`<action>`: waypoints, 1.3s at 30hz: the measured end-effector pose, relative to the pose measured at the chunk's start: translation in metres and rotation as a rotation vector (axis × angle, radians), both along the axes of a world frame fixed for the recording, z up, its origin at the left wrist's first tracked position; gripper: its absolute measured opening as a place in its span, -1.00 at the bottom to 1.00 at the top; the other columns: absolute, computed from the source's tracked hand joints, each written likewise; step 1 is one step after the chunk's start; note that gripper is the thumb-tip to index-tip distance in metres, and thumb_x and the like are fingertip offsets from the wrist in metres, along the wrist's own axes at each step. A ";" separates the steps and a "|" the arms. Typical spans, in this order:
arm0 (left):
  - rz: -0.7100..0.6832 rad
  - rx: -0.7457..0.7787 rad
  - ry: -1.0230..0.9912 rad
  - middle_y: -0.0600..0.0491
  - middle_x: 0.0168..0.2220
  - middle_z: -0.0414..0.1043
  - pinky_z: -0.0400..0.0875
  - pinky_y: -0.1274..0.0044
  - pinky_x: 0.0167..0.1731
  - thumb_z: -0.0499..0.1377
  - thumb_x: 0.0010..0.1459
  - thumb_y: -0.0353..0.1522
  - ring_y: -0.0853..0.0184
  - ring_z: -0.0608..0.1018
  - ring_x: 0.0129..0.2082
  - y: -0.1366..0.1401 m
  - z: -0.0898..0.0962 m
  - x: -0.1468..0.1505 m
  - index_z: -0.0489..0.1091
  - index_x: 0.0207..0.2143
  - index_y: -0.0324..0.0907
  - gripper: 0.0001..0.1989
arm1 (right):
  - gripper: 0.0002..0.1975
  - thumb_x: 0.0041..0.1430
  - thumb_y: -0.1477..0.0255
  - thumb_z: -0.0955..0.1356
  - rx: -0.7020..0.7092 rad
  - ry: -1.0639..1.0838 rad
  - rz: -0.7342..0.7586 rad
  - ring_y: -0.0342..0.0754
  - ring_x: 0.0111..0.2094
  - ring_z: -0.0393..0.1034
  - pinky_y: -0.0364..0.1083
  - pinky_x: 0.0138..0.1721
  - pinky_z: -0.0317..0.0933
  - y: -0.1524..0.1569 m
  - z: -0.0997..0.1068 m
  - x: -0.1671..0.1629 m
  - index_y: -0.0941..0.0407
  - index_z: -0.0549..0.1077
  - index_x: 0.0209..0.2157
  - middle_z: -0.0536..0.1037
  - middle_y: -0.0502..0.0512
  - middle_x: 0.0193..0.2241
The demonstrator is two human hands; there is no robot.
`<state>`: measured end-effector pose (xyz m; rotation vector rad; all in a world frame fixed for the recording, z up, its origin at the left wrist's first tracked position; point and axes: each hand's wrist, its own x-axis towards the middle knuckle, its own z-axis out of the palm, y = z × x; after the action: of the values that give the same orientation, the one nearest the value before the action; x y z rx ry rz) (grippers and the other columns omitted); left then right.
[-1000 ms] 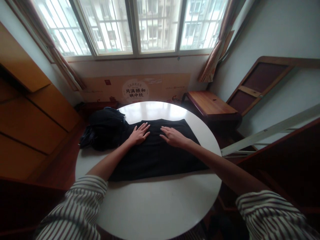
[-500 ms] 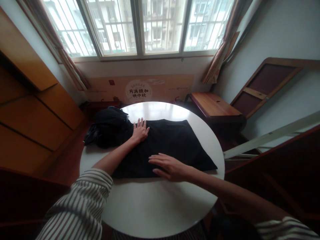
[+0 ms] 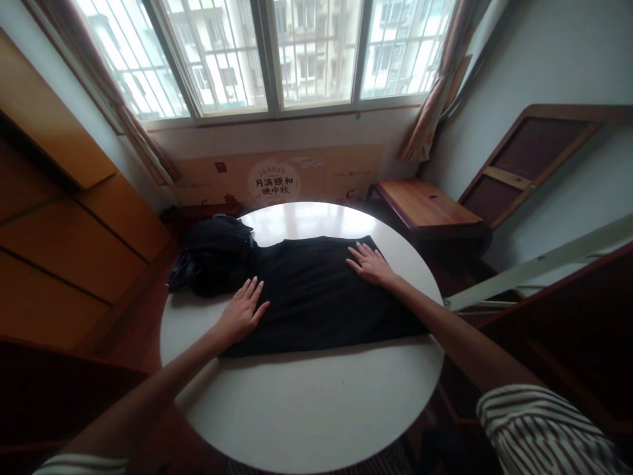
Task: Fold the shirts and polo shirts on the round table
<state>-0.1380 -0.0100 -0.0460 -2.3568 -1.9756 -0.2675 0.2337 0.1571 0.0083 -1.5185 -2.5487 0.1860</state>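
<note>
A black garment [image 3: 306,290] lies spread flat across the round white table [image 3: 316,409]; its exact kind I cannot tell. My left hand [image 3: 243,309] rests flat on its left end, fingers apart. On the garment's far right part lies my right hand [image 3: 370,264], palm down with fingers stretched out. Neither hand grips anything. Beside the garment's left end sits a heap of dark clothes [image 3: 215,254] at the table's left edge, bunched and partly hanging past it.
Beyond the table on the right stands a wooden stool-like bench [image 3: 428,203], with a folded wooden panel [image 3: 529,165] against the wall. Orange cabinets [image 3: 64,257] line the left side. A barred window [image 3: 267,59] with curtains fills the far wall, above a printed poster [image 3: 274,178].
My left hand has slid nearer and to the left over the garment. My right hand has moved away and rightward, coming down flat on the garment's far right part.
</note>
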 end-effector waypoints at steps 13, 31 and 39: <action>0.361 -0.006 0.075 -0.15 0.00 0.41 0.44 0.40 -0.09 0.09 0.28 -0.11 0.08 0.51 -0.03 0.089 0.067 -0.026 0.29 0.19 -0.17 -0.48 | -0.40 0.32 -0.01 0.19 -0.055 0.047 0.648 0.21 0.30 0.06 0.27 0.26 -0.03 -0.070 0.000 -0.176 0.00 0.25 0.27 0.23 0.16 0.30; 0.459 0.171 0.025 -0.24 0.06 0.32 0.32 0.30 0.01 -0.13 0.33 -0.42 0.03 0.39 0.06 0.124 0.058 0.018 0.30 0.13 -0.28 -0.60 | -0.38 0.33 0.11 0.23 -0.208 0.310 1.139 0.05 0.34 0.00 0.06 0.33 -0.09 -0.175 0.002 -0.120 0.14 0.21 0.29 0.21 0.20 0.31; -0.024 -0.056 -0.065 -0.04 0.42 -0.14 -0.02 0.25 0.30 -0.14 0.38 -0.10 0.15 0.01 0.39 0.109 0.025 0.057 -0.08 0.39 -0.14 -0.38 | -0.45 0.39 0.18 0.12 0.017 0.180 0.292 0.24 0.33 0.00 0.32 0.27 -0.09 -0.061 -0.006 -0.070 0.14 0.23 0.29 0.17 0.24 0.32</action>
<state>-0.0805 0.0995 -0.0209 -2.4371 -2.0101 -0.2982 0.1634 0.0963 0.0021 -1.0636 -2.6037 0.3208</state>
